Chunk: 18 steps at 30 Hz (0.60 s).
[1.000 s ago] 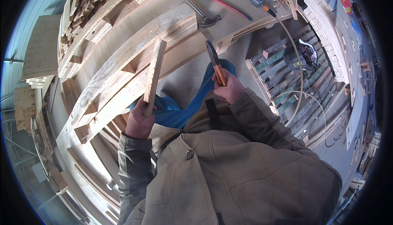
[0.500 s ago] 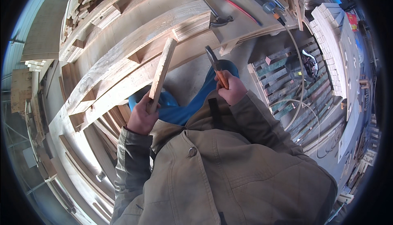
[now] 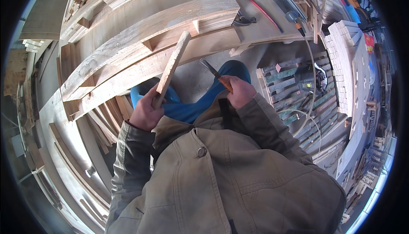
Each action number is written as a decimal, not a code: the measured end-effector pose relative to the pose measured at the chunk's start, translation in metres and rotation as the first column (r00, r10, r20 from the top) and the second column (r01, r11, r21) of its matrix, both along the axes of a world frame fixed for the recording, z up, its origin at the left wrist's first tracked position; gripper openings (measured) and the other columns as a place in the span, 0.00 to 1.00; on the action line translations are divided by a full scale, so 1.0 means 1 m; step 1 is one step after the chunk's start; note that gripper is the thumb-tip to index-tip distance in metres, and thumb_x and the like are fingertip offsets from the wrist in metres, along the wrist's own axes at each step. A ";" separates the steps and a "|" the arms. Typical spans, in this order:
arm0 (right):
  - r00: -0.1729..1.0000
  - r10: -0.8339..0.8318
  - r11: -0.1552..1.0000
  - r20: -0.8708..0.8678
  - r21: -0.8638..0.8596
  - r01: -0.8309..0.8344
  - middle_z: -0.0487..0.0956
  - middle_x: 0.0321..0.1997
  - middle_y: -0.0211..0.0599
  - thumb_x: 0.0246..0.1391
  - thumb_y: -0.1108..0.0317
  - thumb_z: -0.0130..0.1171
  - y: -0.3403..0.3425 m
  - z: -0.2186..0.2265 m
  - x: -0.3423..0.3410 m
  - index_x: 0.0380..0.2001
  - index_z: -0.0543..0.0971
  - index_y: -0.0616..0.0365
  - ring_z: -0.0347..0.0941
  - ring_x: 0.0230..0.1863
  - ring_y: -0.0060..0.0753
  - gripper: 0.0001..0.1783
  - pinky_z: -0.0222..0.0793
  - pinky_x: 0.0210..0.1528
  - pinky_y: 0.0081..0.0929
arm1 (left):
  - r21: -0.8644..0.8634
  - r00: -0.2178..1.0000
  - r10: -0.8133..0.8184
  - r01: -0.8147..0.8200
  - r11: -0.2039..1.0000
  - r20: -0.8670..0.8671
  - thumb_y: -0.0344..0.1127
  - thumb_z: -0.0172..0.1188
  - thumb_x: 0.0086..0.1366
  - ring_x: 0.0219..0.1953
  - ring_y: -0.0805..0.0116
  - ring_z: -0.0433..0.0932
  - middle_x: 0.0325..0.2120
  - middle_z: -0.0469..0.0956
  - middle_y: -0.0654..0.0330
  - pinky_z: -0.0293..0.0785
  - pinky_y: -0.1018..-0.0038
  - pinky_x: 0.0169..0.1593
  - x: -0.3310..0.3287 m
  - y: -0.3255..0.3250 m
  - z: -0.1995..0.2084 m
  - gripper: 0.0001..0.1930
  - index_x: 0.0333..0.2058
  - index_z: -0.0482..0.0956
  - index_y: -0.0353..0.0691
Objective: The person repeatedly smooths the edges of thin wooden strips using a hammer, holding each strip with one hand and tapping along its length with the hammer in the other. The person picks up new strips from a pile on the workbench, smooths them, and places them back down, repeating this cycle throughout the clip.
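My left hand (image 3: 146,109) is closed around the lower end of a short, rough-edged wooden strip (image 3: 174,66), which slants up and to the right. My right hand (image 3: 242,92) grips the orange-brown handle of a hand tool (image 3: 224,83). Its narrow dark metal blade points up and left toward the strip, with a gap between them. Beyond the strip, a long wooden frame of boards and spacer blocks (image 3: 140,42) lies across the bench. The strip's upper end overlaps the frame in view; I cannot tell whether they touch.
A dark-headed hammer (image 3: 245,20), a red strip (image 3: 260,10) and a corded power tool (image 3: 289,14) lie at the far side. On my right stands a slatted pallet (image 3: 285,87), crossed by a hose (image 3: 314,70). Stacked pale boards (image 3: 341,59) rise beyond it.
The tool in my right hand has tilted left, its blade swinging down toward the wooden strip. My left hand keeps its hold on the strip. The whole view has shifted slightly.
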State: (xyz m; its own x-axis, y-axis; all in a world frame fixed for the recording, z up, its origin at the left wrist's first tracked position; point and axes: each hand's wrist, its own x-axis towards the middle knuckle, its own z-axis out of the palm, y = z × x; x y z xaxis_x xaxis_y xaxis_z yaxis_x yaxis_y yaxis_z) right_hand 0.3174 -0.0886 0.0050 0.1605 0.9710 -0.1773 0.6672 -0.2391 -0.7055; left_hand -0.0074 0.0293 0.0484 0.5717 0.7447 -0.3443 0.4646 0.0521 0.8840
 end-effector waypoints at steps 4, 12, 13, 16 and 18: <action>0.999 0.002 1.000 0.032 -0.017 -0.002 0.80 0.55 0.49 0.50 0.78 0.55 0.004 0.008 -0.001 0.56 0.77 0.60 0.77 0.56 0.54 0.26 0.73 0.58 0.39 | 0.012 0.999 0.010 -0.010 1.000 0.032 0.22 0.56 0.54 0.43 0.68 0.78 0.37 0.78 0.57 0.75 0.73 0.51 -0.006 0.000 -0.005 0.38 0.68 0.67 0.36; 0.988 0.063 0.997 0.139 0.040 -0.069 0.81 0.51 0.50 0.52 0.79 0.54 0.008 0.004 -0.003 0.58 0.75 0.61 0.79 0.53 0.51 0.27 0.73 0.57 0.37 | 0.013 0.999 0.000 0.000 1.000 0.044 0.22 0.56 0.55 0.43 0.67 0.78 0.38 0.78 0.56 0.75 0.72 0.51 -0.014 -0.001 -0.002 0.38 0.69 0.67 0.37; 0.995 0.032 0.999 0.098 0.036 -0.036 0.81 0.50 0.49 0.52 0.80 0.54 0.008 0.004 -0.002 0.58 0.75 0.62 0.79 0.52 0.49 0.27 0.73 0.56 0.36 | 0.017 0.999 -0.002 0.001 1.000 0.054 0.22 0.56 0.55 0.43 0.67 0.78 0.38 0.78 0.56 0.75 0.72 0.51 -0.014 -0.001 -0.002 0.38 0.69 0.67 0.37; 0.998 -0.009 0.999 -0.061 0.036 0.011 0.82 0.45 0.48 0.52 0.80 0.53 0.008 0.002 0.001 0.58 0.75 0.63 0.80 0.49 0.44 0.27 0.74 0.53 0.33 | 0.015 0.998 0.012 -0.013 1.000 0.064 0.23 0.57 0.55 0.43 0.67 0.78 0.38 0.79 0.56 0.75 0.72 0.51 -0.016 -0.002 -0.002 0.38 0.69 0.67 0.38; 0.975 -0.047 0.999 -0.217 -0.037 0.040 0.82 0.43 0.47 0.52 0.80 0.53 0.006 0.001 0.004 0.58 0.76 0.64 0.80 0.47 0.42 0.27 0.74 0.51 0.31 | -0.006 0.998 0.032 -0.032 0.999 0.053 0.23 0.58 0.55 0.43 0.67 0.79 0.38 0.79 0.56 0.75 0.72 0.51 -0.017 -0.004 -0.003 0.38 0.69 0.67 0.38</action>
